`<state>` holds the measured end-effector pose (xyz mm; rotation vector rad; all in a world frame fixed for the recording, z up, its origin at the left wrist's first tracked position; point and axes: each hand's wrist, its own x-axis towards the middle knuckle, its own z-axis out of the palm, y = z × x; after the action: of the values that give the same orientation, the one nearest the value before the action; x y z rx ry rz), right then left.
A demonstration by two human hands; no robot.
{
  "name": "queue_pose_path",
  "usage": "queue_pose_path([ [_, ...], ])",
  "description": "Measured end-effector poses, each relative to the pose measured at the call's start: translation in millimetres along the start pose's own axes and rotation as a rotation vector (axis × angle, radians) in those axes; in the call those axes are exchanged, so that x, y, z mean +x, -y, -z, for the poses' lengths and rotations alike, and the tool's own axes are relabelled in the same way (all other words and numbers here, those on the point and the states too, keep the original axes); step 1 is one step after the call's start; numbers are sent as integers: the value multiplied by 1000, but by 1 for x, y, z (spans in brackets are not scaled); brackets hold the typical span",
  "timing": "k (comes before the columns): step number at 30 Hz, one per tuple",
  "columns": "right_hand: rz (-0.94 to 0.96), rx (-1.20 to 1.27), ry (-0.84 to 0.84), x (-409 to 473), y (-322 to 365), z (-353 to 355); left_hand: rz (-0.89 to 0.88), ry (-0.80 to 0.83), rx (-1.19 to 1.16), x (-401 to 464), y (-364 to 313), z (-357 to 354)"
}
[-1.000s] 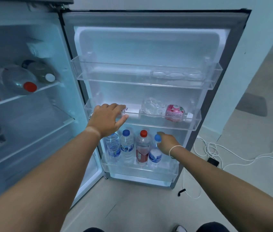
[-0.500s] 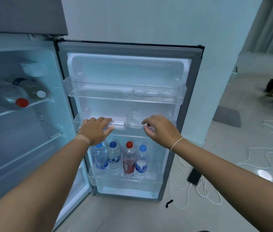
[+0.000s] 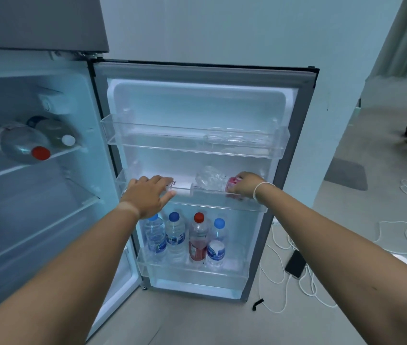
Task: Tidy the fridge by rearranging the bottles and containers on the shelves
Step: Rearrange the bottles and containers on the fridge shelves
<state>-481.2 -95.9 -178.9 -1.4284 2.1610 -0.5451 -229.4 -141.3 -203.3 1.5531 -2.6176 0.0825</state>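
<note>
Bottle [image 3: 211,181], clear and crumpled, lies on its side in the middle door bin [image 3: 257,206], centre of frame. Long axis runs left-right along the bin; pink label end [image 3: 232,184] points frame-right, a white part [image 3: 185,189] lies at its frame-left end, cap or separate item not resolvable.

Right hand [image 3: 246,186] sits at the pink end, fingers [image 3: 234,190] curled down over it. Contact looks likely; whether the grip is closed cannot be told, since the palm side is hidden.

Left hand [image 3: 147,195] rests over the bin's frame-left end, fingers half bent, thumb pointing toward the white part. Whether it holds that part or only the bin edge: cannot tell.

Key relation: the bottle lies between the two hands, axis pointing from one hand to the other. Right hand is on the bottle; left hand is just beside its other end. Judgement: a lift needs the bottle raised over the bin's front wall.

Outward: lower bin [image 3: 195,275] holds four upright bottles [image 3: 198,240], three blue caps, one red. Top bin [image 3: 192,145] looks nearly bare. Two bottles [image 3: 23,144] lie on a shelf at upper left. Cables [image 3: 307,282] and phone [image 3: 295,263] on floor, lower right.
</note>
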Motion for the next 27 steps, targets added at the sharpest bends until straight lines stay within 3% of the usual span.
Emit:
queue_pose_path([
  [6, 131, 172, -182, -7, -12, -3, 18, 11, -5, 4, -4, 0],
  [11, 279, 454, -96, -23, -15, 12, 24, 10, -8, 5, -5, 0],
  [13, 341, 460, -76, -32, -18, 18, 22, 9, 1, 4, -4, 0],
  [19, 493, 177, -43, -57, -35, 18, 29, 21, -4, 4, -5, 0],
  [23, 772, -406, -132, -68, -48, 7, 30, 24, 0, 4, -6, 1],
  [25, 918, -606, -108, -68, -58, -2, 30, 28, 3, 5, -6, 1],
  [27, 939, -740, -24, -66, -67, -14, 33, 17, 1, 5, -6, 1],
])
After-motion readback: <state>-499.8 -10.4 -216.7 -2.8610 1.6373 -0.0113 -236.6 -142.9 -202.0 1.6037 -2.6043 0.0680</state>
